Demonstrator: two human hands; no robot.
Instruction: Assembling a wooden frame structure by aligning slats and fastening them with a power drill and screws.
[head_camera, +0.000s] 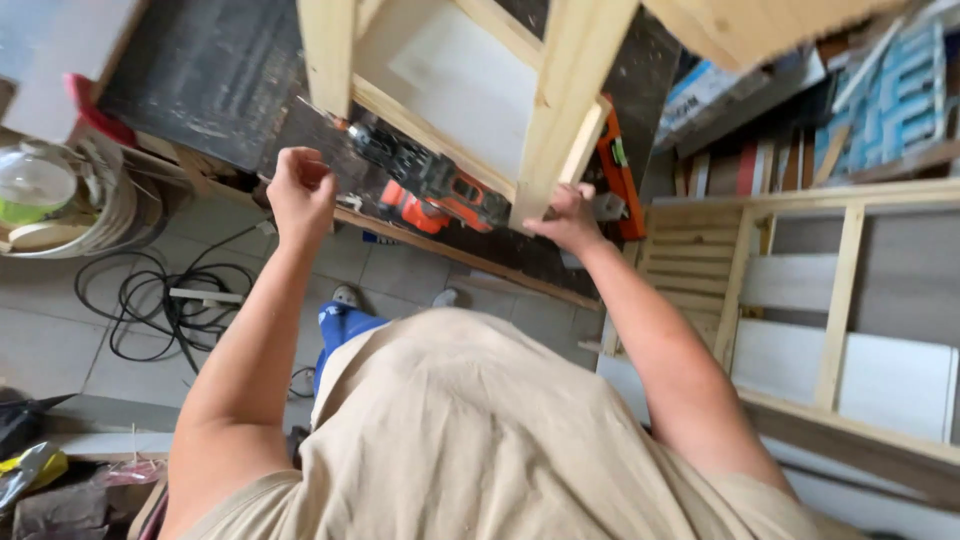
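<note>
From the head view I look down over a beige shirt at two bare arms reaching to a pale wooden frame (560, 110) that stands on a dark table (215, 85). My left hand (300, 195) is left of the frame's lower rail, curled into a loose fist with the fingers folded in; I cannot tell whether it grips anything. My right hand (570, 218) is at the foot of the frame's upright post, fingers spread and pressing against the wood, closed around nothing.

An orange and black power drill (430, 185) lies on the table just below the frame's lower rail, between the two hands, its tip pointing up and left towards the rail; neither hand touches it. An orange spirit level (622, 180) stands just right of the post, near the right hand.

Well left of the frame, a stack of plates and bowls (60, 200) sits at the picture's edge. Below the frame, on the tiled floor, black cables (165, 300) lie in loops. To the right of the frame, a second wooden frame with white panels (835, 300) leans, well apart from both hands.
</note>
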